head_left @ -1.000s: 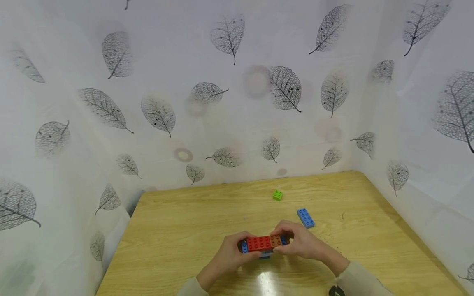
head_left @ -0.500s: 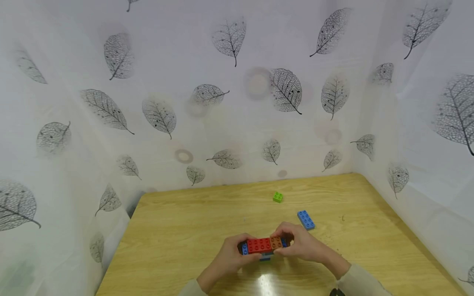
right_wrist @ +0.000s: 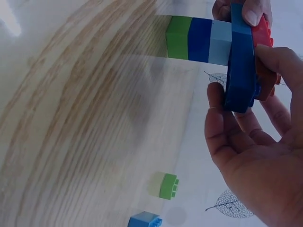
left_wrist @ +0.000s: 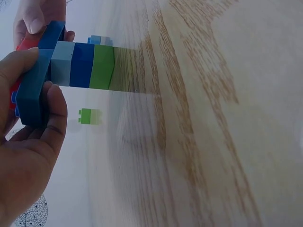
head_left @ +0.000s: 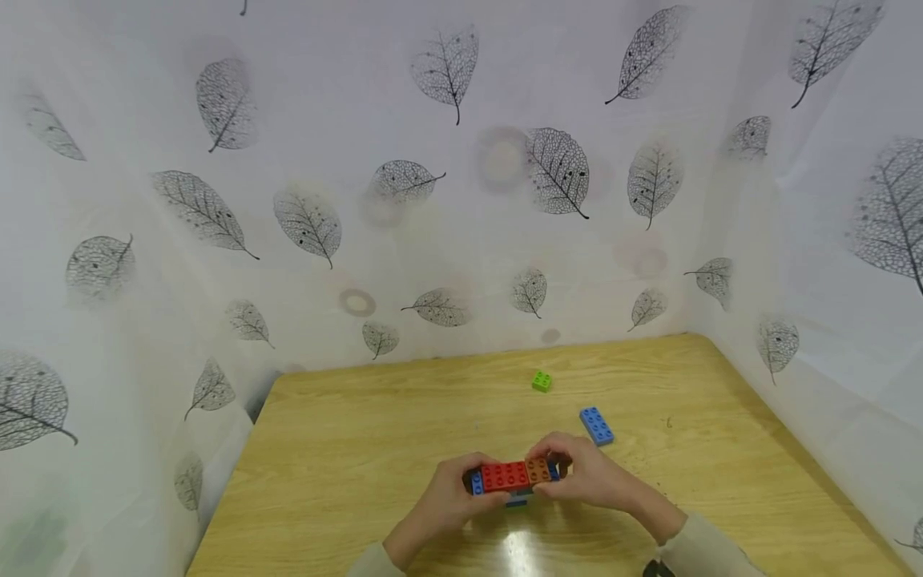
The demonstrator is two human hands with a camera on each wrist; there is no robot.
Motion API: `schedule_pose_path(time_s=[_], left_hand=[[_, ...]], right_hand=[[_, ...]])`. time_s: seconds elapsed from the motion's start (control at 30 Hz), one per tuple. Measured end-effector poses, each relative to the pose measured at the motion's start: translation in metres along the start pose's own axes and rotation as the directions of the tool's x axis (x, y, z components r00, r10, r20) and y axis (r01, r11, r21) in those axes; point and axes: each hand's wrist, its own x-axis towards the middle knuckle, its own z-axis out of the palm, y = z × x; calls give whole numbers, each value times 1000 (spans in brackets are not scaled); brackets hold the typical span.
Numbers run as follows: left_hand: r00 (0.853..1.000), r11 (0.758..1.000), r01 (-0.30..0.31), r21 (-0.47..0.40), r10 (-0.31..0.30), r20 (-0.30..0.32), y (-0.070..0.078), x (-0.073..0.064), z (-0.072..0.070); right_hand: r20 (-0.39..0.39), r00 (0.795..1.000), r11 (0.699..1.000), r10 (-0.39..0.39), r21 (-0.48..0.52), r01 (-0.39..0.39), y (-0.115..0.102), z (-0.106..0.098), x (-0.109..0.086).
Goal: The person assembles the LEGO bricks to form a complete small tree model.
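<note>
A tower of toy building bricks stands on the table between both hands. Its column, plain in the left wrist view, has a green brick [left_wrist: 102, 67] at the bottom, then a dark blue brick [left_wrist: 82, 65] and a pale blue brick [left_wrist: 62, 63]. Longer blue bricks [right_wrist: 240, 71] lie crosswise over it, topped by a red brick [head_left: 505, 476] and a brown brick [head_left: 538, 471] side by side. My left hand [head_left: 454, 493] grips the blue brick's left end, thumb in front. With thumb and forefinger my right hand [head_left: 587, 473] pinches the brown brick; its other fingers curl below.
A loose blue brick [head_left: 596, 425] lies beyond the right hand. Farther back sits a small light-green brick [head_left: 542, 381]. The wooden table [head_left: 346, 449] is bounded by a leaf-patterned curtain [head_left: 461, 240] at the back and sides. A dark object [head_left: 658, 568] shows at the bottom edge.
</note>
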Motion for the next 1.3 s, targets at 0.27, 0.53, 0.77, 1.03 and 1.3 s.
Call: schedule_pose_path(time_s=[0.27,0.53,0.77,1.03,1.3], left_hand=[[1000,1000,-3,29,4,-6,-1,0,-1],[1000,1000,21,18,-21,6,0,-1,0],[1000,1000,11,21,-12,20,2,-2,-3],[1000,1000,-14,2,14,3,3,-2,-6],[1000,1000,-23,-8,23,-3,2,-2,-6]], right_hand=[[-178,982,993,-58,-115,38,7,-15,-6],[-400,916,968,-5,-232,-96,29,-33,-14],[-464,885,946,32,-272,-177,48,-45,-19],[-472,872,934,131,-236,-269,64,-49,-26],[-449,870,915,203,-230,-333,72,-51,-30]])
